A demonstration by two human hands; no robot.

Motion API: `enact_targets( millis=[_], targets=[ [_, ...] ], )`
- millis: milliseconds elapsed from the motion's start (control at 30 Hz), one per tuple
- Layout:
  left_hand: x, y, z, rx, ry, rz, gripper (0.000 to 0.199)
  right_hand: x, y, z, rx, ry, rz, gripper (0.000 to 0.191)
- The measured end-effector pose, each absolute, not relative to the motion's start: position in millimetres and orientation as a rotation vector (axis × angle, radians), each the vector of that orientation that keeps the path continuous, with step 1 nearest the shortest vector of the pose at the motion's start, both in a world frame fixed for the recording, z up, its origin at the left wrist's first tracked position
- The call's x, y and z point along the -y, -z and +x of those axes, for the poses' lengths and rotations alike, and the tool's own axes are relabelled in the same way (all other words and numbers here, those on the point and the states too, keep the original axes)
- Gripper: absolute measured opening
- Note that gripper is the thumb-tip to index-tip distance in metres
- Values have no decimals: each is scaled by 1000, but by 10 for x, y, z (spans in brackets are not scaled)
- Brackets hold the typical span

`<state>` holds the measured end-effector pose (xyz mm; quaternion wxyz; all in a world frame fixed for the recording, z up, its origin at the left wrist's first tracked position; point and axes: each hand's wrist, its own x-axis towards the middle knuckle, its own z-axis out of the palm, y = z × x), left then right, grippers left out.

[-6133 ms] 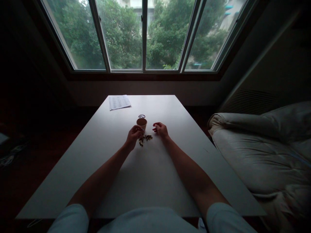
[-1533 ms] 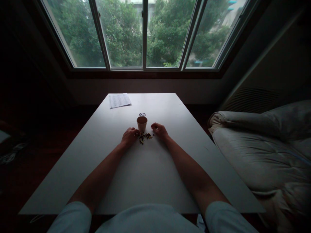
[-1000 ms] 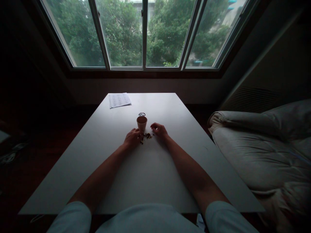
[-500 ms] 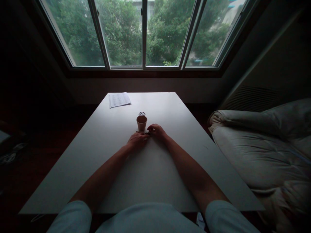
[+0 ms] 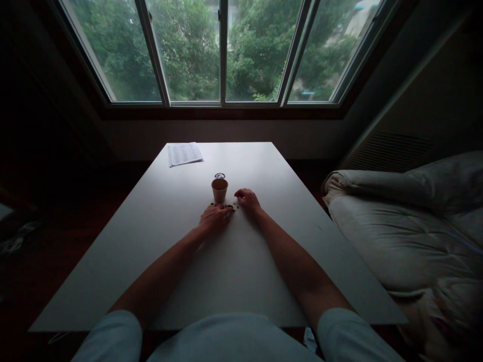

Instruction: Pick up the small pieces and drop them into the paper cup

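A brown paper cup [image 5: 219,191] stands upright on the white table [image 5: 234,281], its open top facing up. Just in front of it lie small dark bits [image 5: 229,206], too small to name. My left hand [image 5: 216,216] rests on the table by these bits, fingers stretched out and partly covering some of them. To the right of the cup, apart from it, is my right hand [image 5: 248,199]; its fingers are loosely bent with nothing visible in them. A few tiny specks [image 5: 236,205] lie between the two hands. Behind the cup is a small round dark-rimmed item [image 5: 220,176].
Printed papers [image 5: 185,154] lie at the table's far left corner. A pale cushioned seat [image 5: 381,241] stands along the right side. Beyond the table is a wide window [image 5: 222,55] with trees outside.
My right hand has shifted a little right and away from the dark bits, leaving specks in view there. My left hand and the cup stay about where they were.
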<state>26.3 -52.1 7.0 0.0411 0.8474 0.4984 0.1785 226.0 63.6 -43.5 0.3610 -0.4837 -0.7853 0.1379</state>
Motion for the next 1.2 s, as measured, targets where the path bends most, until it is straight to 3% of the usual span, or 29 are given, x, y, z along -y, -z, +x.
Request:
enact_targets(
  millis=[333, 600, 1000, 1200],
  targets=[
    [519, -75, 265, -1542, -568, 2598, 25, -652, 386, 2344, 2099, -590, -1153, 24],
    [504, -56, 268, -1587, -568, 2541, 19, -612, 348, 2330, 2203, -505, -1115, 16],
    [517, -43, 290, -1568, -602, 2555, 26, -574, 359, 2266, 2166, -406, -1172, 12],
    [516, -53, 281, -1587, -577, 2556, 28, -573, 336, 2238, 1975, -542, -1194, 11]
  ],
)
